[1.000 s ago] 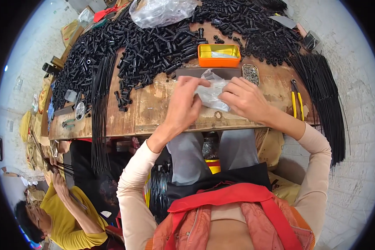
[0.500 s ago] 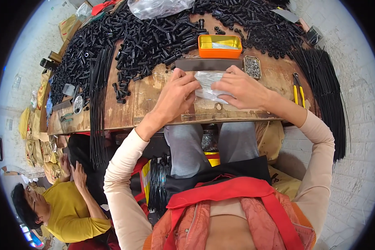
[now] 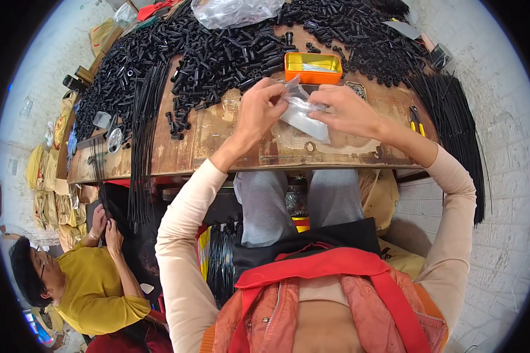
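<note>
Clear plastic bag [image 3: 307,124], over the bench [image 3: 206,147], nearer the worker [image 3: 315,272] than the orange tin [image 3: 313,77]. Long axis slanting: crumpled end pointing away from the worker, flatter end nearward and rightward. Grip: left hand [image 3: 256,106] and right hand [image 3: 348,112] each pinching the crumpled film.

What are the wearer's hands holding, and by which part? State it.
A clear plastic bag, pinched near its upper end: the left hand on its left side, the right hand on its right.
</note>
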`<state>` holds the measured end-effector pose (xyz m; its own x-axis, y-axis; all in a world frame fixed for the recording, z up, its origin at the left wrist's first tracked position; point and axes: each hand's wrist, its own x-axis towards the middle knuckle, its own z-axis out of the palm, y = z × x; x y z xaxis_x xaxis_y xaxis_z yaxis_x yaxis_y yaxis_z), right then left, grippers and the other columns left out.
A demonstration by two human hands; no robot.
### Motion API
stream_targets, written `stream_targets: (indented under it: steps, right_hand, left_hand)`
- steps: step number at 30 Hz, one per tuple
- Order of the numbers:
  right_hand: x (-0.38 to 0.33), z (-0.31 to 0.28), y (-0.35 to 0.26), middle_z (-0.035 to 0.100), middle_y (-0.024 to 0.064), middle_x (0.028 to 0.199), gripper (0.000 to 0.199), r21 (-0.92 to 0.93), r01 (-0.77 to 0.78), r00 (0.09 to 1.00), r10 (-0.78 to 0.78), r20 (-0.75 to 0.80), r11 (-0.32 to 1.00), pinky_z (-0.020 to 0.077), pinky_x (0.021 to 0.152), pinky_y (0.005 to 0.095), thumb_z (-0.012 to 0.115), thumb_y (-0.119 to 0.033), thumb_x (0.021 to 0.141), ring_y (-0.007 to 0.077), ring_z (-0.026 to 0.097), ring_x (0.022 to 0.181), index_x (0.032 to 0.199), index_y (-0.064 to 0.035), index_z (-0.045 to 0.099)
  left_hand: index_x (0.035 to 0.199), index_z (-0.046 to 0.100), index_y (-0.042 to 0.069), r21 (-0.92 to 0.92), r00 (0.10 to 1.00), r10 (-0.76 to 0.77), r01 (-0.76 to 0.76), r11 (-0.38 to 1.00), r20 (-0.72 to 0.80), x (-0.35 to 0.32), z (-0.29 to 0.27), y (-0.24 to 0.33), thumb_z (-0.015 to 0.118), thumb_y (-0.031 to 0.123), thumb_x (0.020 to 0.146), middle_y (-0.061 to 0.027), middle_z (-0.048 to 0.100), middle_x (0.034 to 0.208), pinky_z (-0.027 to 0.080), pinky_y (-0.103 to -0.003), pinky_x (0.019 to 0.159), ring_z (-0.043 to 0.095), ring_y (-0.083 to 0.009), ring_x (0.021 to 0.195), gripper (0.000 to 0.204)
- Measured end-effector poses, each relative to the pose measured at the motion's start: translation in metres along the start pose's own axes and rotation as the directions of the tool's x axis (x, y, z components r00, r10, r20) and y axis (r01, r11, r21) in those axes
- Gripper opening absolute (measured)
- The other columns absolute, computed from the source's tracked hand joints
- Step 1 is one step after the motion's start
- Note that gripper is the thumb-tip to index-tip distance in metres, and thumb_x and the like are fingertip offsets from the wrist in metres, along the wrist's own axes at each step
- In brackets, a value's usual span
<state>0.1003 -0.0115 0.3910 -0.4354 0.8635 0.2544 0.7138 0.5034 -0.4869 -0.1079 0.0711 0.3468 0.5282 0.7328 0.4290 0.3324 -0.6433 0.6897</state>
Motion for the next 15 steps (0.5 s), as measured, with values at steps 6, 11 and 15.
stream_targets:
  steps: [6, 11, 15]
  right_hand:
    - [-0.001, 0.006, -0.025, 0.062, 0.0145, 0.089, 0.024, -0.068, -0.08, 0.996, 0.082, 0.034, 0.995, 0.0476, 0.073, 0.0397, 0.068, -0.019, 0.083, 0.0325, 0.061, 0.085, 0.099, -0.0012, 0.064]
    - [0.016, 0.012, -0.003, 0.066, 0.0191, 0.105, 0.032, 0.197, 0.033, 0.99, -0.058, 0.125, 0.98, 0.0507, 0.078, 0.0416, 0.059, -0.012, 0.083, 0.0336, 0.066, 0.091, 0.113, -0.0005, 0.062]
    - [0.014, -0.01, 0.02, 0.062, 0.0127, 0.108, 0.042, 0.007, 0.09, 0.99, -0.09, 0.109, 0.996, 0.0397, 0.1, 0.0377, 0.049, 0.007, 0.076, 0.0292, 0.054, 0.11, 0.114, -0.0055, 0.061]
  left_hand:
    - [0.083, 0.065, 0.0, -0.251, 0.995, -0.058, 0.078, 0.965, 0.085, 0.009, 0.01, -0.014, 0.062, -0.009, 0.078, 0.0012, 0.058, 0.081, 0.05, -0.021, 0.07, 0.061, -0.0086, 0.076, 0.011]
    - [0.088, 0.064, 0.001, -0.335, 0.997, -0.047, 0.067, 0.94, 0.068, -0.012, 0.005, -0.034, 0.062, -0.009, 0.079, -0.0018, 0.061, 0.088, 0.049, -0.024, 0.069, 0.063, -0.0125, 0.078, 0.013]
    - [0.098, 0.065, 0.007, 0.16, 1.0, 0.029, -0.03, 0.987, 0.003, -0.056, -0.013, 0.014, 0.05, -0.007, 0.08, -0.015, 0.059, 0.096, 0.049, -0.042, 0.073, 0.059, -0.0375, 0.089, 0.027]
